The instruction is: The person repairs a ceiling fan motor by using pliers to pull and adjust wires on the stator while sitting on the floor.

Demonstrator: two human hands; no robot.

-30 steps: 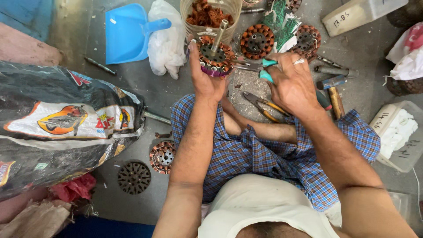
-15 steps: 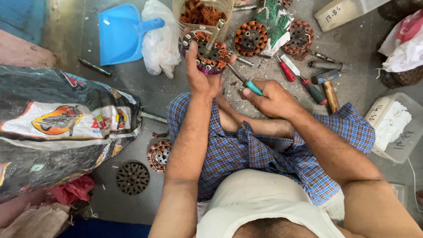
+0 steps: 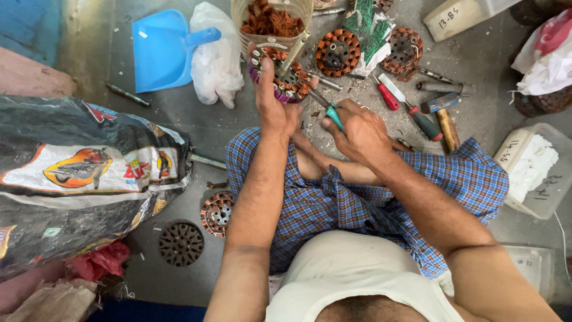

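At my far left lay one big black printed sack (image 3: 77,179), with one blue dustpan (image 3: 162,49) and one white plastic bag (image 3: 217,56) beyond it. Two round stators sat on the floor (image 3: 179,113) by my left knee: a bare dark one (image 3: 180,243) and a copper-wound one (image 3: 217,213). My left hand (image 3: 275,101) had its fingers clamped on a third wound stator (image 3: 285,77), held up above my lap. My right hand (image 3: 357,128) had its fingers closed around one teal-handled tool (image 3: 333,116), tip at that stator. Two more wound stators (image 3: 337,52) lay ahead, then one red-handled screwdriver (image 3: 387,95) and one hammer (image 3: 444,119).
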